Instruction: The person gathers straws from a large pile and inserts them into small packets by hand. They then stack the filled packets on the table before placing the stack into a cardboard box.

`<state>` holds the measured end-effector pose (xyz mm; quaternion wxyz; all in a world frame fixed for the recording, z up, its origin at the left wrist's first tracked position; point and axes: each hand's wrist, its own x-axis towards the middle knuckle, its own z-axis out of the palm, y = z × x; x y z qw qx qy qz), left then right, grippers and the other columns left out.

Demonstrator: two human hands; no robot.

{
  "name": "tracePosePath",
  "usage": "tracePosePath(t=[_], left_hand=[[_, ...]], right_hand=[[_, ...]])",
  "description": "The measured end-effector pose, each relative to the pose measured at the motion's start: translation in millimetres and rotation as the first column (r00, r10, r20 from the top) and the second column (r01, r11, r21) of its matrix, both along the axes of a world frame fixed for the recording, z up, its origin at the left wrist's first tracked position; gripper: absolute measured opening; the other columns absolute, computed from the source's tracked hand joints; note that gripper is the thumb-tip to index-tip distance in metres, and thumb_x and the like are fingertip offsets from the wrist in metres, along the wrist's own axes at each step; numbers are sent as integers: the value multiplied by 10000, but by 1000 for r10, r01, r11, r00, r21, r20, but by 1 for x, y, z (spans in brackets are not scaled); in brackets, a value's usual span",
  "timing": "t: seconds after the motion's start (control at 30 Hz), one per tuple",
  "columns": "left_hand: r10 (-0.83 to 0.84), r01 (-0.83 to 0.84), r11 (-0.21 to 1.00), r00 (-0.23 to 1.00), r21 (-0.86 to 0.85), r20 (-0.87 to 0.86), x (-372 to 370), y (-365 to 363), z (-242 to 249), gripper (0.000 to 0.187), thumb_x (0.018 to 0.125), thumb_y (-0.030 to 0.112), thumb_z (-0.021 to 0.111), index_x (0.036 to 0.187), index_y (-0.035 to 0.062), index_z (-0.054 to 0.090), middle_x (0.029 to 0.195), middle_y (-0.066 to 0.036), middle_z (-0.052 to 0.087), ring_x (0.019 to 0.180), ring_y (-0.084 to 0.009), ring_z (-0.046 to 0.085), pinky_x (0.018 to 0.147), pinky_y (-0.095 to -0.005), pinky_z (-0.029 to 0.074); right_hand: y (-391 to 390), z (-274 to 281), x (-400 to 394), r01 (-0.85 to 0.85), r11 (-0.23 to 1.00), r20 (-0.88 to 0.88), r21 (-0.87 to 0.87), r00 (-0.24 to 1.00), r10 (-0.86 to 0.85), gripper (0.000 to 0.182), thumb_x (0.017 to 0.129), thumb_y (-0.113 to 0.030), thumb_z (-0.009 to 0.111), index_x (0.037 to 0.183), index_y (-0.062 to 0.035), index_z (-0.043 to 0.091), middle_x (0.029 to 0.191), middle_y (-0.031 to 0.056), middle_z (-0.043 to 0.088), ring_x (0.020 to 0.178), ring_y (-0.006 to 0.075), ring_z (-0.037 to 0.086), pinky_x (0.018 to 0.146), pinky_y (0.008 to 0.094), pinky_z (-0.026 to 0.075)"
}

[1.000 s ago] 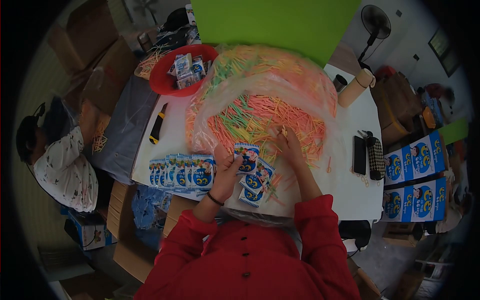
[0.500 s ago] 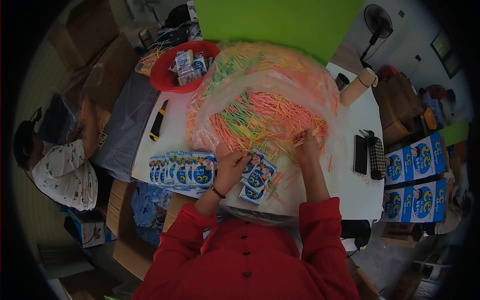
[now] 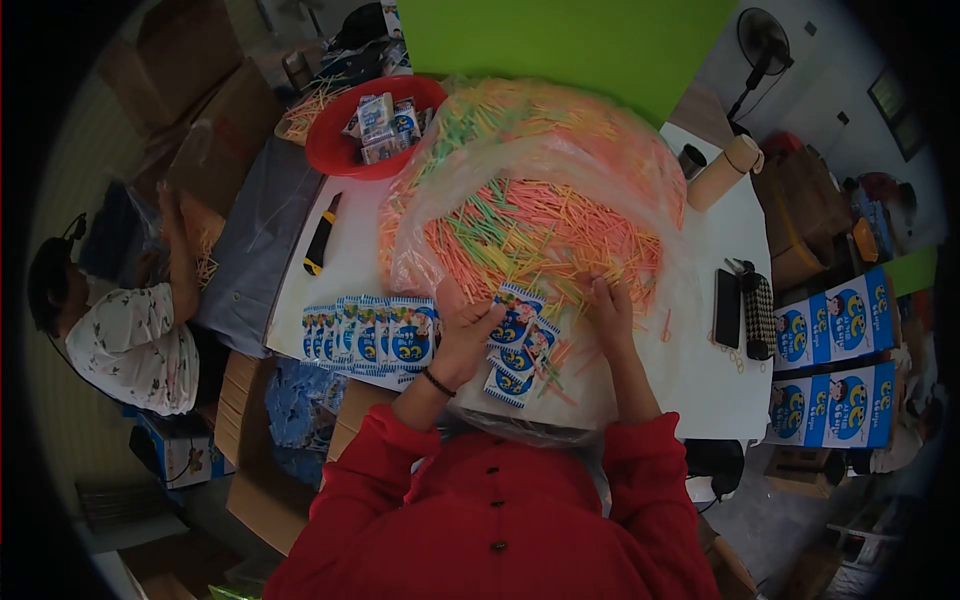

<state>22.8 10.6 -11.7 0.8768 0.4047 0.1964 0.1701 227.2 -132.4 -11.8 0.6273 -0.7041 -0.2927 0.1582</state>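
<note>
My left hand [image 3: 465,338] grips the edge of a small blue and white printed packet [image 3: 517,312] between thumb and fingers. Beneath it, more of these packets [image 3: 511,384] lie on the table, with a few loose coloured sticks beside them. My right hand [image 3: 611,312] is closed in a pinch at the near edge of a heap of thin pink, yellow and green sticks [image 3: 540,225]. What its fingertips hold is too small to make out. The heap lies in a large open clear plastic bag [image 3: 415,255]. Left of my left hand, several packets [image 3: 368,332] overlap in a row.
A red basin [image 3: 330,150] with small packs stands behind a yellow-black utility knife [image 3: 321,238]. On the right are a phone [image 3: 726,308], a checkered pouch [image 3: 759,318] and a beige bottle [image 3: 724,173]. Printed boxes [image 3: 845,320] are stacked beyond. A person [image 3: 135,335] sits at left.
My right hand has drawn back from the heap, toward me. The packet in my left hand now stands up more, its printed face showing.
</note>
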Motion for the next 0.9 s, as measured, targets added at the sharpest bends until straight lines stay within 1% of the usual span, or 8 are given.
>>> tracePosePath(t=[0.1, 0.23, 0.33, 0.47, 0.67, 0.77, 0.83, 0.9], left_hand=[[68, -83, 975, 995, 206, 79, -4, -4, -4, 147, 933, 65, 589, 1022, 14, 696, 998, -54, 701, 875, -113, 652, 808, -243, 516], [119, -127, 977, 991, 170, 59, -1, -10, 5, 122, 896, 6, 617, 980, 3, 705, 984, -50, 704, 868, -102, 645, 799, -225, 505], [140, -144, 973, 990, 181, 34, 1, -13, 15, 144, 896, -2, 613, 1012, -6, 698, 966, -44, 704, 869, -95, 637, 801, -226, 501], [96, -113, 961, 992, 254, 78, 1, -15, 20, 228, 879, -8, 643, 1105, -8, 675, 989, -46, 697, 878, -81, 632, 797, -219, 517], [94, -121, 951, 990, 285, 108, -3, -18, 22, 233, 890, -39, 601, 1114, -25, 662, 1022, -49, 684, 931, -98, 620, 840, -232, 503], [78, -110, 941, 991, 319, 111, -3, -17, 18, 224, 909, -41, 562, 1112, -30, 657, 1037, -49, 672, 959, -109, 609, 859, -245, 490], [65, -101, 925, 992, 367, 109, -3, -16, 11, 229, 919, -36, 551, 1125, -26, 650, 1055, -52, 668, 975, -110, 605, 870, -247, 487], [33, -66, 972, 989, 225, 146, 0, -15, 8, 257, 944, -6, 533, 1187, -8, 617, 1103, -57, 651, 1011, -114, 596, 894, -258, 484]], right_hand=[[1, 31, -12, 11, 989, -117, 151, 993, 7, 208, 1011, -188, 445, 1071, -23, 558, 1022, 74, 657, 933, 137, 592, 845, 285, 452], [7, 77, -43, -64, 910, -333, 409, 918, 215, 212, 1020, -202, 433, 1116, -44, 535, 1053, 93, 652, 1003, 140, 593, 900, 310, 446], [12, 84, -63, -186, 908, -146, 375, 956, 256, 203, 1018, -191, 426, 1112, -45, 531, 1110, 113, 635, 1046, 174, 597, 935, 341, 446], [26, 101, -71, -313, 842, -82, 439, 919, 385, 204, 1011, -163, 437, 1149, -33, 514, 1174, 116, 593, 1124, 173, 550, 941, 339, 437], [29, 90, -69, -392, 825, -127, 408, 870, 476, 233, 1008, -149, 427, 1190, -19, 494, 1237, 155, 583, 1206, 198, 505, 1007, 352, 392], [27, 70, -66, -506, 820, -45, 268, 843, 535, 253, 1001, -141, 435, 1224, -44, 504, 1269, 114, 576, 1292, 239, 440, 1044, 379, 354], [26, 71, -65, -605, 796, 170, -13, 783, 598, 305, 982, -143, 465, 1279, -83, 506, 1291, 67, 571, 1368, 287, 355, 1086, 402, 299], [23, 84, -64, -573, 812, 250, -109, 775, 580, 336, 968, -152, 498, 1299, -96, 506, 1283, 55, 579, 1384, 292, 334, 1098, 411, 279]])
